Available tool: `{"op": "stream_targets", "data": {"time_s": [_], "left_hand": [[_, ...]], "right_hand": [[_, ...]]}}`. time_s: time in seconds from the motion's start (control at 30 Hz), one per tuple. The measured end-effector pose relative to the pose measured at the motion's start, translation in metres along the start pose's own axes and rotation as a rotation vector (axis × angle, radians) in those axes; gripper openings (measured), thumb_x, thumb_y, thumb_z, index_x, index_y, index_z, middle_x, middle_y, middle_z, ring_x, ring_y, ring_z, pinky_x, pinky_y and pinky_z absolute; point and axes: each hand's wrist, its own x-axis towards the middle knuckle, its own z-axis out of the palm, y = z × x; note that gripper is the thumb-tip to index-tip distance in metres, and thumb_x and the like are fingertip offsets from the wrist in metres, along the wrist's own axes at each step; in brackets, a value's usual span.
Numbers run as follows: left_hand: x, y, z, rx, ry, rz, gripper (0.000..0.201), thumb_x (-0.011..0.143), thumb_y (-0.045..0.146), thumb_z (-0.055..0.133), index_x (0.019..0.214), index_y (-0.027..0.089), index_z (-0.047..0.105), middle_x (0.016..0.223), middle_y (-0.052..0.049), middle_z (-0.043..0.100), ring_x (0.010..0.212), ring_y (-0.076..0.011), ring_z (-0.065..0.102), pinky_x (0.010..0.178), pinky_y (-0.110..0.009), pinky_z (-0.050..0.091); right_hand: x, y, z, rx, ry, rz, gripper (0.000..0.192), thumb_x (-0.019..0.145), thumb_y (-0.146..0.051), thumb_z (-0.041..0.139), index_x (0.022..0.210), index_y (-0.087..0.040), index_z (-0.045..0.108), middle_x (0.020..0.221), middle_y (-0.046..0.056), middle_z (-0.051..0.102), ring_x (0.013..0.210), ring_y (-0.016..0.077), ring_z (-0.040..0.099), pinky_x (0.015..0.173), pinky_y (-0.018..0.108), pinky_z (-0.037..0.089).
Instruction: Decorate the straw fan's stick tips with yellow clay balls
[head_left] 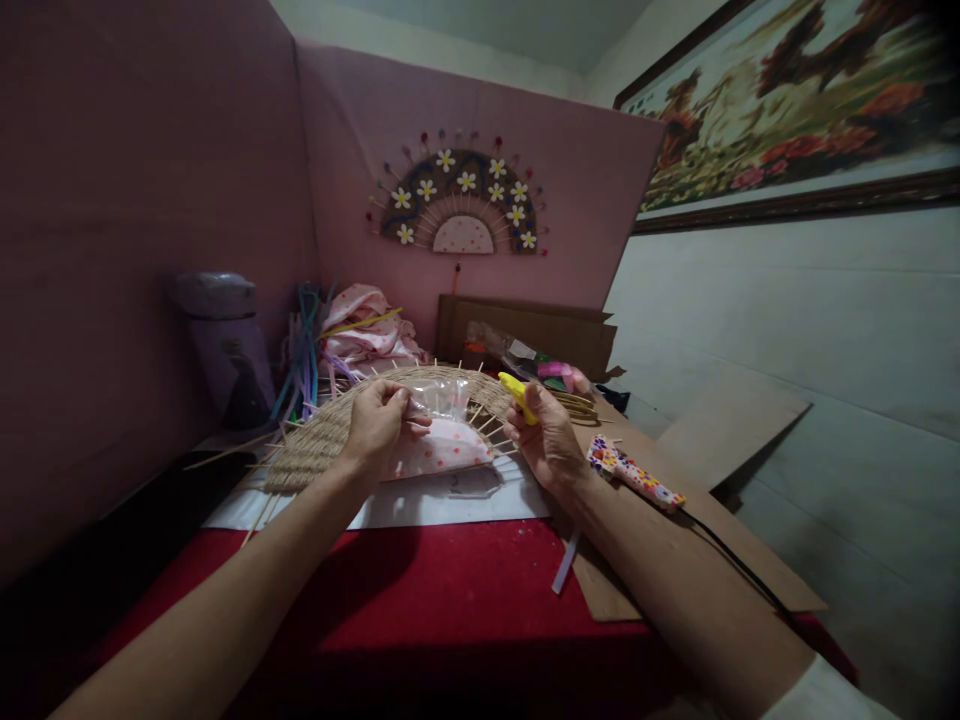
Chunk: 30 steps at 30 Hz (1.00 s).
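Note:
My left hand (pixel 379 425) is closed on the edge of a clear plastic bag (pixel 442 398), which hangs over a woven fan. In my right hand (pixel 551 440) is a bright yellow, elongated piece (pixel 516 388), gripped between thumb and fingers; its exact kind cannot be made out. Below both hands lies the half-round fan of twisted tan cord (pixel 315 445), with thin wooden sticks poking past its rim. A white cloth panel with reddish dots (pixel 442 452) covers the fan's inner part. White paper (pixel 427 508) lies under it.
A flower-patterned glue gun (pixel 637 478) with a black cord rests on cardboard (pixel 720 530) at right. A translucent strip (pixel 568 562) lies on the red cloth (pixel 435 570). Left are a purple container (pixel 232 360) and coloured pipe cleaners (pixel 302 340). A decorated fan (pixel 463 200) hangs behind.

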Motion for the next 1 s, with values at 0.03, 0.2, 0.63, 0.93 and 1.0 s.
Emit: {"op": "stream_targets", "data": {"time_s": [0.03,0.2,0.63,0.93,1.0], "left_hand": [[0.0001,-0.0003,-0.0003,-0.003,-0.004,0.001,0.012,0.083,0.006,0.046,0.074,0.014,0.046,0.052,0.003,0.055,0.041,-0.0123,0.061,0.038,-0.020,0.049],[0.0012,-0.0018,-0.0019,-0.025,-0.027,0.014,0.011,0.081,0.008,0.051,0.073,0.014,0.048,0.052,0.003,0.055,0.041,-0.0124,0.061,0.039,-0.020,0.050],[-0.0019,-0.0025,-0.0006,-0.030,-0.093,0.041,0.008,0.081,0.010,0.050,0.074,0.014,0.048,0.052,0.004,0.054,0.042,-0.0128,0.061,0.041,-0.023,0.052],[-0.0049,-0.0032,0.0020,-0.060,-0.180,0.015,0.011,0.079,0.011,0.055,0.072,0.014,0.047,0.053,0.005,0.053,0.042,-0.0127,0.060,0.041,-0.023,0.052],[-0.0061,-0.0042,0.0032,-0.053,-0.188,0.017,0.011,0.079,0.012,0.055,0.072,0.014,0.048,0.052,0.005,0.052,0.042,-0.0126,0.060,0.041,-0.023,0.051]], "right_hand": [[0.0003,0.0000,-0.0004,-0.005,0.013,0.010,0.030,0.065,-0.037,0.076,0.079,-0.020,0.056,0.066,-0.004,0.055,0.052,0.0067,0.050,0.042,0.017,0.042],[-0.0010,-0.0018,-0.0002,-0.030,0.041,0.061,0.026,0.064,-0.022,0.074,0.082,-0.019,0.056,0.086,0.002,0.068,0.079,0.0158,0.067,0.062,0.024,0.056],[-0.0041,-0.0016,-0.0021,-0.039,-0.085,-0.004,0.024,0.059,-0.008,0.054,0.080,-0.022,0.056,0.075,-0.003,0.063,0.071,0.0124,0.062,0.066,0.027,0.055],[-0.0030,0.0036,0.0014,-0.156,-0.094,0.014,0.030,0.063,-0.029,0.079,0.077,-0.021,0.054,0.063,-0.006,0.053,0.054,0.0075,0.050,0.047,0.018,0.045],[-0.0029,0.0053,0.0007,-0.216,-0.090,-0.008,0.031,0.061,-0.030,0.080,0.079,-0.019,0.057,0.062,-0.005,0.055,0.054,0.0080,0.051,0.046,0.018,0.044]]}}
